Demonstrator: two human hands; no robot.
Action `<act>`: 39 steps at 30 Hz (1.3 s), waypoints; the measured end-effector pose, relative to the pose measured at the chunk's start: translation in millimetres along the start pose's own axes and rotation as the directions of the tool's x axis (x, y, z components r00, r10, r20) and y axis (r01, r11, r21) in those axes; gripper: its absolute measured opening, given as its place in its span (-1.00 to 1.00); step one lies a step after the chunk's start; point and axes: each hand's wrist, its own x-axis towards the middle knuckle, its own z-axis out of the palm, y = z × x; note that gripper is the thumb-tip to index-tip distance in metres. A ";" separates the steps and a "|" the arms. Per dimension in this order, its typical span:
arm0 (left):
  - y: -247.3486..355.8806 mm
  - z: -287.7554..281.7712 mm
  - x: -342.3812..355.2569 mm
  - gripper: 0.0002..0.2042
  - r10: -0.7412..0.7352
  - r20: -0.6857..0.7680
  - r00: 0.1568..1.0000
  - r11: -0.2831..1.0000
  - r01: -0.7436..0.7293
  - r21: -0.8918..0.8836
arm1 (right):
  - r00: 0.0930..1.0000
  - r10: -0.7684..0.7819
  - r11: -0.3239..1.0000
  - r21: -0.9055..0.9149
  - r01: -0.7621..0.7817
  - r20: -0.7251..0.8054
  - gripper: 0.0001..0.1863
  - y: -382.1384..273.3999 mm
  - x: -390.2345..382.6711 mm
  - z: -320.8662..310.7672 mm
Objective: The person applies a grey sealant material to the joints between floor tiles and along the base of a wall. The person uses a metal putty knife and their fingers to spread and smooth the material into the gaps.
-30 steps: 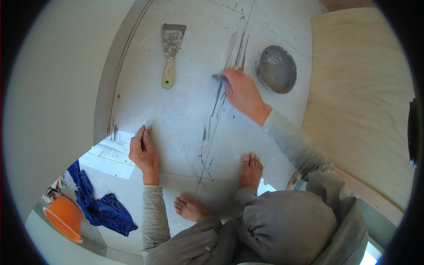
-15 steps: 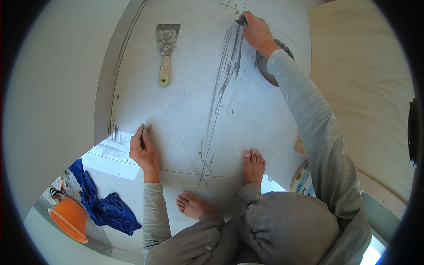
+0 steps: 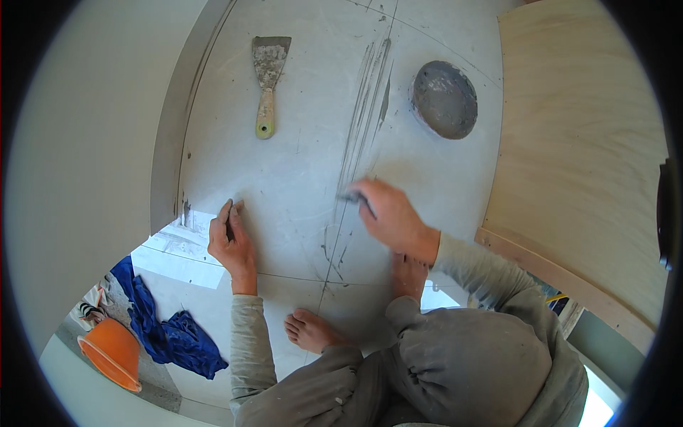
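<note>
My right hand [image 3: 395, 220] is closed on a small dark flat scraper [image 3: 348, 197], blurred by motion, pressed to the pale tiled floor [image 3: 299, 178] along a joint. Dark grey streaks of grout [image 3: 364, 107] run along that joint beyond the hand. Off to the left, my left hand [image 3: 233, 245] rests at the floor, its thumb and fingers pinched together; what they hold, if anything, is too small to make out. A putty knife [image 3: 267, 78] with a crusted blade lies flat farther away. At the far right stands a round bowl [image 3: 417, 117] smeared with grey paste.
A plywood panel [image 3: 576, 135] borders the right side, and a pale wall [image 3: 85, 142] the left. Blue cloth [image 3: 171, 334] and an orange bucket [image 3: 112, 354] lie at the lower left. My bare left foot [image 3: 307, 329] and right foot [image 3: 408, 277] are on the tiles.
My right hand has come down along the joint toward me with the scraper, leaving thinner streaks and uncovering the bowl. My left hand stays in place.
</note>
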 end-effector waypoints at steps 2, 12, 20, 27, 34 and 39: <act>0.1 2.2 0.8 -0.80 -0.001 0.004 1.000 1.000 0.001 -0.018 | 0.956 -0.102 0.978 -0.201 0.047 -0.274 -0.74 29.7 70.9 -48.8; -5.8 5.5 0.2 -0.82 0.067 -0.062 0.996 0.997 -0.069 -0.030 | 0.985 -0.014 0.929 -0.368 -0.052 -0.174 -0.70 28.2 42.1 -16.4; -4.8 13.9 -1.2 -0.82 0.083 -0.064 0.995 0.995 -0.087 -0.054 | 0.919 -0.041 0.930 -0.351 -0.109 -0.393 -0.63 45.9 92.3 -62.5; 1.5 6.4 1.8 -0.82 0.079 -0.060 0.995 0.997 -0.079 0.002 | 0.997 -0.018 0.991 -0.135 0.007 -0.078 -0.62 -3.1 16.3 13.5; -1.7 8.1 0.4 -0.82 0.077 -0.056 0.995 0.997 -0.079 -0.023 | 0.876 -0.068 0.935 -0.336 -0.111 -0.478 -0.66 65.8 157.7 -112.8; -3.8 12.3 -2.4 -0.82 0.045 -0.055 0.997 0.998 -0.047 -0.041 | 0.883 0.008 0.849 -0.464 -0.254 -0.469 -0.66 113.3 219.1 -129.1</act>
